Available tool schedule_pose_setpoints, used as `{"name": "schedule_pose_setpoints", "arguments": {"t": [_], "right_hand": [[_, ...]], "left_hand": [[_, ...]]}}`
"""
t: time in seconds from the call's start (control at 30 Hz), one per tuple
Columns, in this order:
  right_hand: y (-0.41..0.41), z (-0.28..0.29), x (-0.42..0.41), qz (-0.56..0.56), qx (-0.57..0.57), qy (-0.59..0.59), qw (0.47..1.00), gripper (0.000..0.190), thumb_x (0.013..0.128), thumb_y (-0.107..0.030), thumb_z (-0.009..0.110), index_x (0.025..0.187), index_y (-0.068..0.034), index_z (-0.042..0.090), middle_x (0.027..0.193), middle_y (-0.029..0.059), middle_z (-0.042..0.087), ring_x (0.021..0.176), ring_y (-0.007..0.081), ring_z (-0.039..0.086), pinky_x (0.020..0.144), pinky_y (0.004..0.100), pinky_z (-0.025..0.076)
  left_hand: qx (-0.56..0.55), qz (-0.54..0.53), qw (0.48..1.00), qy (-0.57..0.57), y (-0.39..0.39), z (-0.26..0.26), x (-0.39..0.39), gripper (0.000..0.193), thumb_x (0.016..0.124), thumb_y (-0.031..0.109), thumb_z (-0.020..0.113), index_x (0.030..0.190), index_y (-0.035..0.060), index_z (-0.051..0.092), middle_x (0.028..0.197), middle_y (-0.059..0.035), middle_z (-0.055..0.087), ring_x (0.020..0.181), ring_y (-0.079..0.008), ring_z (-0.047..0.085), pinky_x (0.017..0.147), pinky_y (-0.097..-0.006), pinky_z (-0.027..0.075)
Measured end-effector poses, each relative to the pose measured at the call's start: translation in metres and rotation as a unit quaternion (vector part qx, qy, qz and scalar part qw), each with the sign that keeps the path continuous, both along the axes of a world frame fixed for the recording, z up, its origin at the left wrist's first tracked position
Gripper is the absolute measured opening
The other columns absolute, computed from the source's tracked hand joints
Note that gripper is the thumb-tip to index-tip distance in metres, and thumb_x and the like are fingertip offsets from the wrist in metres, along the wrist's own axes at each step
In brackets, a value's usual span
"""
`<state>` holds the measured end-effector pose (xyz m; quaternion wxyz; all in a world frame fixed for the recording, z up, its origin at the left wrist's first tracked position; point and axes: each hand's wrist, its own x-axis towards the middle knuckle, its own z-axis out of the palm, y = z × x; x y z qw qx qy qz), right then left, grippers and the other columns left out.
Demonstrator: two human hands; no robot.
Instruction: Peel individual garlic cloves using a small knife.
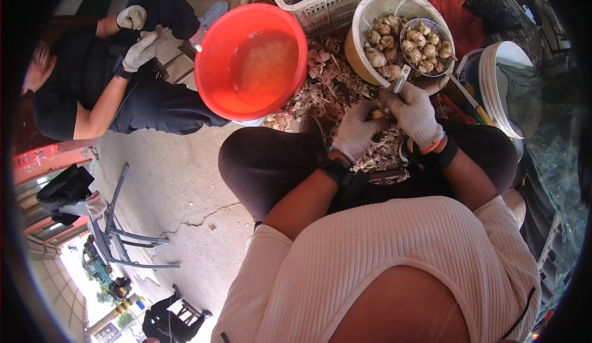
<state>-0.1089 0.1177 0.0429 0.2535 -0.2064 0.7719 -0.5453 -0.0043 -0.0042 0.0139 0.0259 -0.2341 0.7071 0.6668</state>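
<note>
My left hand, in a dirty white knit glove, has its fingers around a garlic bulb. Close beside it, my gloved right hand grips a small metal knife or peeler, its flat metal end with a hole pointing up. The tool's other end is partly hidden between the hands. Just beyond them, a round tub holds a mesh basket with garlic bulbs. A wire-mesh skimmer with more bulbs in its bowl lies across the tub's rim, its handle pointing to the lower right.
A red plastic basin with liquid stands left of a heap of garlic skins. Beyond is a white plastic crate. White buckets stand at right. A co-worker in gloves sits at left; a grey chair is on the concrete floor.
</note>
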Motion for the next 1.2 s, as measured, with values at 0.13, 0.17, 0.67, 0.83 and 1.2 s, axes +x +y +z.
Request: {"name": "schedule_pose_setpoints", "arguments": {"t": [0.13, 0.17, 0.67, 0.83, 1.2], "right_hand": [[0.004, -0.011, -0.015, -0.044, -0.007, -0.142, 0.989, 0.018, 0.085, -0.014, 0.063, 0.091, 0.002, 0.066, 0.074, 0.0052, 0.063, 0.062, 0.0134, 0.058, 0.058, 0.0283, 0.048], [0.01, -0.012, -0.023, -0.045, -0.007, -0.142, 0.989, 0.018, 0.085, -0.014, 0.063, 0.091, 0.002, 0.066, 0.074, 0.0052, 0.063, 0.062, 0.0134, 0.058, 0.058, 0.0283, 0.048], [0.008, 0.006, -0.001, 0.068, -0.11, -0.1, 0.987, 0.019, 0.089, -0.01, 0.06, 0.103, 0.0, 0.066, 0.087, 0.001, 0.063, 0.08, 0.0088, 0.056, 0.072, 0.0255, 0.048], [0.008, 0.0, -0.003, 0.095, -0.099, -0.028, 0.99, 0.016, 0.088, -0.009, 0.06, 0.1, 0.0, 0.067, 0.085, 0.0015, 0.063, 0.078, 0.0091, 0.057, 0.072, 0.0251, 0.048], [0.003, -0.001, -0.008, -0.106, -0.154, -0.34, 0.922, 0.019, 0.083, -0.015, 0.067, 0.095, 0.001, 0.066, 0.083, 0.0047, 0.066, 0.066, 0.012, 0.06, 0.058, 0.0254, 0.049]], "left_hand": [[0.197, 0.042, 0.979, 0.017, 0.003, -0.001, 0.003, 0.031, 0.083, 0.009, 0.067, 0.111, -0.0011, 0.06, 0.085, -0.0047, 0.062, 0.071, -0.014, 0.061, 0.065, -0.0269, 0.052], [0.296, 0.077, 0.951, 0.05, 0.003, -0.003, 0.005, 0.028, 0.086, 0.006, 0.064, 0.113, -0.0001, 0.059, 0.086, -0.0043, 0.062, 0.073, -0.014, 0.061, 0.066, -0.0268, 0.053], [0.296, 0.045, 0.954, 0.023, -0.001, -0.008, 0.003, 0.038, 0.084, 0.007, 0.065, 0.117, -0.0061, 0.053, 0.086, -0.0072, 0.061, 0.072, -0.015, 0.061, 0.066, -0.0277, 0.051], [0.189, 0.012, 0.982, 0.008, 0.002, 0.005, 0.002, 0.027, 0.08, 0.007, 0.066, 0.103, -0.0043, 0.058, 0.082, -0.0066, 0.061, 0.068, -0.0142, 0.06, 0.062, -0.0275, 0.049], [0.19, -0.04, 0.981, -0.004, 0.002, 0.014, 0.004, 0.022, 0.08, 0.009, 0.065, 0.096, -0.0041, 0.058, 0.078, -0.0073, 0.063, 0.064, -0.0122, 0.058, 0.058, -0.0272, 0.048]]}}
